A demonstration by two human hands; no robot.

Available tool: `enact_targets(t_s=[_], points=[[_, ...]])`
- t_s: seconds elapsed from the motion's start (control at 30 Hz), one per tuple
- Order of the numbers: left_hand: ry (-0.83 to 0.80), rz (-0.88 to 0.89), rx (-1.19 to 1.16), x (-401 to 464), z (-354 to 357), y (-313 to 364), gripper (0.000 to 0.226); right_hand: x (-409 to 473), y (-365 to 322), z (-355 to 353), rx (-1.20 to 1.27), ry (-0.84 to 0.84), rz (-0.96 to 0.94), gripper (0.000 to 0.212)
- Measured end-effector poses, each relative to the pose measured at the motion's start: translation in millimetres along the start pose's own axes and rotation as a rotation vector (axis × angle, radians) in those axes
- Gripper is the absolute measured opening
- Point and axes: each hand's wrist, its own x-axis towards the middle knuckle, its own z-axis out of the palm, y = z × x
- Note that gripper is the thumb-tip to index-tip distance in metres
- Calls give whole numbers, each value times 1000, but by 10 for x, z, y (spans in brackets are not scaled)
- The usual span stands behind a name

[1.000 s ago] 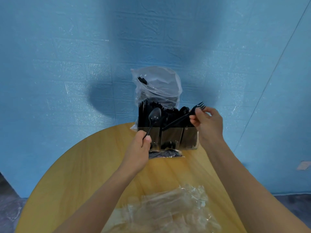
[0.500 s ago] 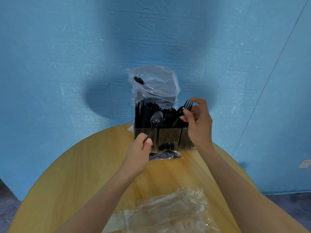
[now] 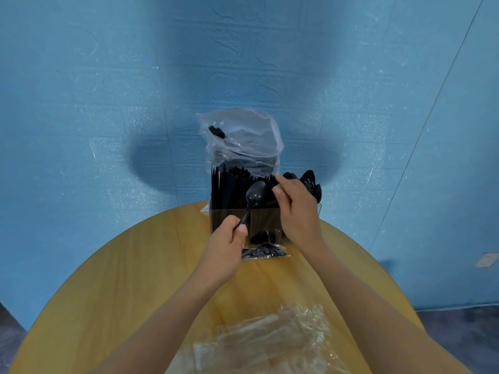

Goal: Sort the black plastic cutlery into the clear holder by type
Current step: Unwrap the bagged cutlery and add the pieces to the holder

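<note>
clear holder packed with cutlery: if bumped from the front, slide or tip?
Probably slides: the clear holder sits flat on the smooth wooden table. Tipping seems possible, since the black cutlery stands well above its rim. The bag behind may brace it.

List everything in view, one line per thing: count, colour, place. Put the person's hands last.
table: one, yellow wood, round, against the wall.
clear holder: one, transparent, far edge of the table, packed with black cutlery.
spoon: one, black, held upright in front of the holder.
spoons in the holder: several, black, right compartment; exact count unclear.
tall bag: one, clear plastic with dark pieces inside, behind the holder.
small packet: one, clear with dark contents, flat on the table before the holder.
empty wrappers: a pile, clear, near edge of the table.
wall: blue, textured.
left hand: pinches the spoon's handle.
right hand: over the holder's middle, fingers curled; whether it holds anything is hidden.
</note>
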Motion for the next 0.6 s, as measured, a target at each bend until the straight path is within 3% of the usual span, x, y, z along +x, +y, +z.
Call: enact_targets(t_s=[0.13, 0.23, 0.37, 0.47, 0.6], points=[[-62, 42, 46, 25, 117, 72, 25, -29, -52, -211, 381, -116, 355, 21], [-136, 80, 131, 63, 257, 150, 21, -15, 28, -412, 569, -68, 486, 12], [-85, 178, 328, 203, 388, 193, 17, 37, 193, -747, 637, 82, 539, 12], [-32, 324, 498, 310, 444, 166, 30, 114, 317, -1003, 626, 233, 509, 15], [-51, 435, 698, 434, 550, 146, 46, 192, 394, -1159, 526, 301, 363, 20]])
